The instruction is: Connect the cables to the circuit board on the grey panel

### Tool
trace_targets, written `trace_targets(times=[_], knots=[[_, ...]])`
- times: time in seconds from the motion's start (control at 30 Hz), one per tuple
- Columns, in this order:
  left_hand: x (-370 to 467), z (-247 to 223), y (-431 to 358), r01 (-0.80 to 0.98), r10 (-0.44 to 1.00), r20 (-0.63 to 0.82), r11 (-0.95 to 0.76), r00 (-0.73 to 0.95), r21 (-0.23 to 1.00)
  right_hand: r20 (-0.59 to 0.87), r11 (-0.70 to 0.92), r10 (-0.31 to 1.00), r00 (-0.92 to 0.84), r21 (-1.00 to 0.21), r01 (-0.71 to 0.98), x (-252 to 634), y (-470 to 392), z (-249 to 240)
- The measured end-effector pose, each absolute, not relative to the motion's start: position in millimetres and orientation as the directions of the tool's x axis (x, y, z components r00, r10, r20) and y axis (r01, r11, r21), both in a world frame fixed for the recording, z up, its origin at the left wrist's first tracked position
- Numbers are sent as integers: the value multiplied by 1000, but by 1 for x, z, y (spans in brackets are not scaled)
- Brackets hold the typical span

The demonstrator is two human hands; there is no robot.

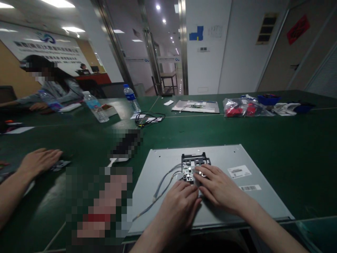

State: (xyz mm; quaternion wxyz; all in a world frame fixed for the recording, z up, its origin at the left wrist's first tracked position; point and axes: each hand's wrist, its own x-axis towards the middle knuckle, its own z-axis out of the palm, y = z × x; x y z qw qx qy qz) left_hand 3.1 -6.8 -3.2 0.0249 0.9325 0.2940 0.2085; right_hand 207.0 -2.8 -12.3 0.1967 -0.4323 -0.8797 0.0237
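We've got the panel (226, 158) at the worktop's (289, 147) near edge, the circuit board (187, 172) on its middle, cables (154, 199) trailing left across it. Behind and to the left we see a coiled cord (141, 123), a bottle (131, 98) just beyond. Behind our panel lies a second panel (181, 106), a bag (238, 108) to its right.

White wall (205, 70) beside glass doors (137, 45)

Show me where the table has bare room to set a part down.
Bare green tabletop lies right of the near panel, up to the red-filled bag, and between the near and far panel. Crowded: leftward, around the bottles and coiled cable, and at the circuit board, where left hand and right hand sit.
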Motion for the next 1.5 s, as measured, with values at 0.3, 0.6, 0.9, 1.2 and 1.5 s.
trace_targets(times=[0.3, 0.6, 0.9, 1.2, 1.5], knots=[[2, -1, -9, 513, 529, 404, -844, 747, 157, 297, 601, 792, -534, -224, 767, 206, 3, -4], [1, 0, -9, 501, 519, 421, -850, 744, 161, 305, 602, 789, -533, -209, 771, 206, 3, 0], [-2, 7, -14, 483, 518, 461, -852, 720, 203, 338, 585, 797, -500, -231, 777, 212, -4, 11], [-14, 29, -25, 437, 519, 598, -851, 611, 292, 353, 442, 870, -346, -245, 863, 260, -57, -13], [-47, -6, -91, 473, 454, 702, -861, 548, 188, 365, 375, 888, -281, -216, 901, 278, -119, -45]])
